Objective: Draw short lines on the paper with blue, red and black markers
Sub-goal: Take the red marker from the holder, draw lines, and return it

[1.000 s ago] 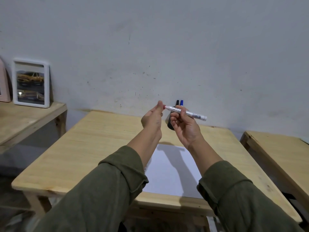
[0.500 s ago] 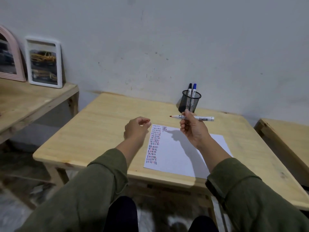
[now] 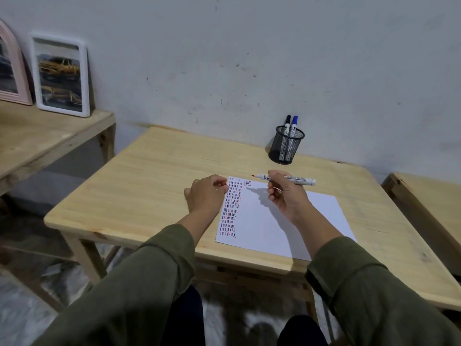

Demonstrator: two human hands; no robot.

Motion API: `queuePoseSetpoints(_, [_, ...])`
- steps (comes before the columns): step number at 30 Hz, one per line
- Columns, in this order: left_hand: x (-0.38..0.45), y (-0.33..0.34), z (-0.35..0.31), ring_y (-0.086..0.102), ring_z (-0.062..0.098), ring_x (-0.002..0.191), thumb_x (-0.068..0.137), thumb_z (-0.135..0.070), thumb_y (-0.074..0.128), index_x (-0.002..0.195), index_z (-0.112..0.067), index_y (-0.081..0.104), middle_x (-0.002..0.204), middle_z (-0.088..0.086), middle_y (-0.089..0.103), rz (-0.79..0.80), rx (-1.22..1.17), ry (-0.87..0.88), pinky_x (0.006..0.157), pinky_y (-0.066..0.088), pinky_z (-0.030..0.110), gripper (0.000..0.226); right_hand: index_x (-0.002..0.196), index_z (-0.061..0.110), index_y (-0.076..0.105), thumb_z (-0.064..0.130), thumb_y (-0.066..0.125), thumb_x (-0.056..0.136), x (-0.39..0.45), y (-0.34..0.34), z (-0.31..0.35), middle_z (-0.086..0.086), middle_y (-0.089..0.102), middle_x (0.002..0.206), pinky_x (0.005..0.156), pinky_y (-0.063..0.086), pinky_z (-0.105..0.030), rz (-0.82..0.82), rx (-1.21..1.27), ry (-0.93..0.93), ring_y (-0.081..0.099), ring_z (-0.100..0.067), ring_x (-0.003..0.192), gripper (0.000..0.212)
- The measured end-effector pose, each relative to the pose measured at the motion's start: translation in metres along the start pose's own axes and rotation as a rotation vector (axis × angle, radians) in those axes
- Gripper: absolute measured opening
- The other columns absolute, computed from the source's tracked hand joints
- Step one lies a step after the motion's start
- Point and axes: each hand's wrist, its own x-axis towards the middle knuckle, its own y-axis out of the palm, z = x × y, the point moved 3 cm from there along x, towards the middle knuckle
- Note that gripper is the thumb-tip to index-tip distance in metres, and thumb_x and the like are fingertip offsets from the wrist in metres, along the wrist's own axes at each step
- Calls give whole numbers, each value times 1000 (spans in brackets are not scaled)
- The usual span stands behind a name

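A white paper (image 3: 277, 221) lies on the wooden table (image 3: 149, 186). Down its left side runs a column of short blue, red and black lines, and a few more lines start a second column at the top. My right hand (image 3: 287, 198) holds the uncapped red marker (image 3: 296, 180) level above the paper's top edge, tip pointing left. My left hand (image 3: 205, 196) rests curled at the paper's top left corner, fingers closed; the cap inside it is hidden. The black marker (image 3: 287, 123) and blue marker (image 3: 294, 124) stand in a black mesh holder (image 3: 287, 148) behind the paper.
A grey wall rises just behind the table. A lower wooden shelf (image 3: 37, 138) on the left carries a white picture frame (image 3: 61, 76) and a pink arched frame (image 3: 10, 71). Another wooden table (image 3: 429, 196) stands at the right.
My left hand pulled the cap off the red marker, then both hands came down from in front of my face to the paper. The view tilted down.
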Motion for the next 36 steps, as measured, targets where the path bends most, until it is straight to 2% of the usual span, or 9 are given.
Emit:
queuePoseSetpoints(4, [0, 1, 2, 49, 14, 116, 87, -36, 60, 109, -34, 64, 104, -17, 70, 15, 20, 17, 87, 23, 30, 23, 85, 12, 65, 1, 61, 85, 4, 0, -7, 3, 53, 50, 44, 39, -18, -23, -18, -5, 46, -7, 44, 12])
queuePoseSetpoints(8, [0, 2, 5, 42, 15, 123, 83, -41, 64, 127, -29, 52, 115, -15, 66, 57, 34, 21, 93, 24, 31, 47, 80, 11, 65, 4, 63, 85, 8, 3, -13, 1, 48, 52, 42, 36, -18, -56, 15, 9, 41, -8, 42, 8])
queuePoseSetpoints(13, [3, -2, 14, 37, 18, 129, 74, -44, 72, 137, -21, 41, 127, -9, 60, 111, -2, 22, 102, 31, 33, 73, 78, 11, 60, 10, 61, 87, 16, 7, -15, -1, 42, 54, 37, 29, -14, -84, 28, 31, 36, -6, 35, 10])
queuePoseSetpoints(17, [2, 2, 19, 36, 16, 129, 73, -43, 73, 138, -23, 41, 125, -10, 60, 81, -29, 34, 103, 32, 31, 75, 80, 13, 64, 1, 60, 85, 26, 5, -17, -2, 41, 58, 39, 30, -16, -107, -81, 11, 34, -6, 39, 13])
queuePoseSetpoints(24, [2, 3, 19, 36, 15, 128, 73, -42, 73, 139, -22, 40, 123, -11, 61, 51, -38, 46, 104, 33, 32, 77, 73, 7, 61, 3, 59, 85, 33, 3, -19, -3, 38, 55, 38, 17, -19, -100, -84, 9, 26, -7, 34, 13])
queuePoseSetpoints(31, [0, 2, 18, 36, 14, 129, 73, -42, 74, 139, -21, 40, 124, -10, 61, 49, -48, 46, 105, 34, 33, 77, 74, 6, 62, 2, 57, 86, 31, 3, -20, -4, 39, 55, 36, 20, -17, -86, -93, -9, 29, -7, 34, 14])
queuePoseSetpoints(36, [1, 2, 18, 36, 14, 128, 73, -43, 73, 139, -22, 41, 124, -11, 61, 50, -40, 44, 105, 33, 32, 76, 76, 8, 66, 7, 60, 85, 33, 1, -20, -5, 45, 56, 38, 27, -18, -83, -216, -37, 35, -9, 38, 11])
